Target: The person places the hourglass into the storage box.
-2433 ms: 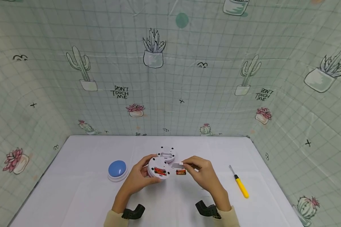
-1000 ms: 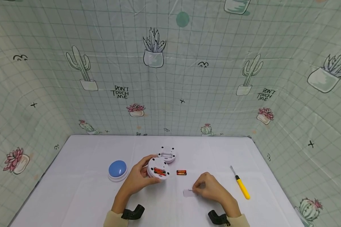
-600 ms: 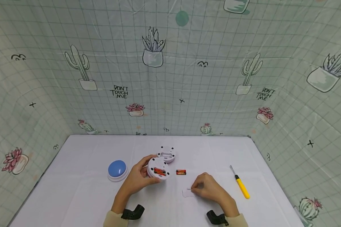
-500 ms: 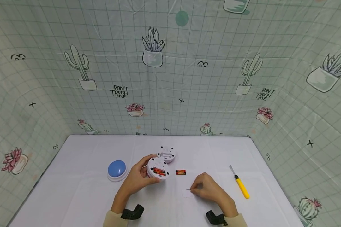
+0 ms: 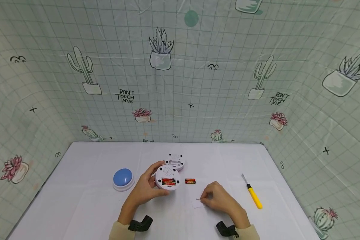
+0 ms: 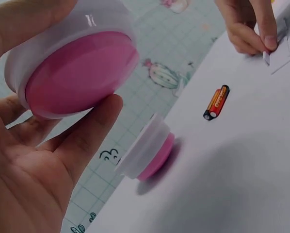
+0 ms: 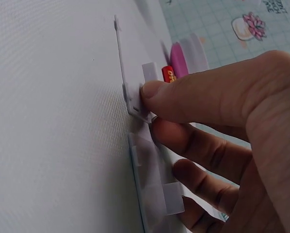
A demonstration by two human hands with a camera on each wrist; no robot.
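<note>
My left hand (image 5: 145,188) holds a white round push button (image 5: 167,171) up off the table, its underside facing me. Two red-and-black batteries (image 5: 169,182) lie in its uncovered battery compartment, and its pink dome (image 6: 82,73) shows in the left wrist view. Low at the table, my right hand (image 5: 219,197) pinches the tab of a thin white battery cover (image 7: 130,63) between thumb and index finger. A second white cover (image 7: 152,179) lies below the other fingers in the right wrist view. Two loose batteries (image 5: 190,181) rest between the hands.
Another upturned white push button (image 5: 175,156) with a bare compartment stands behind the held one. A blue-domed button (image 5: 122,177) sits at left. A yellow-handled screwdriver (image 5: 254,196) lies at right on the white table (image 5: 87,213). Patterned cloth (image 5: 180,83) walls the back and sides.
My right hand has moved from beside the held push button down and right to the table, carrying the battery cover. The left hand has turned the push button slightly.
</note>
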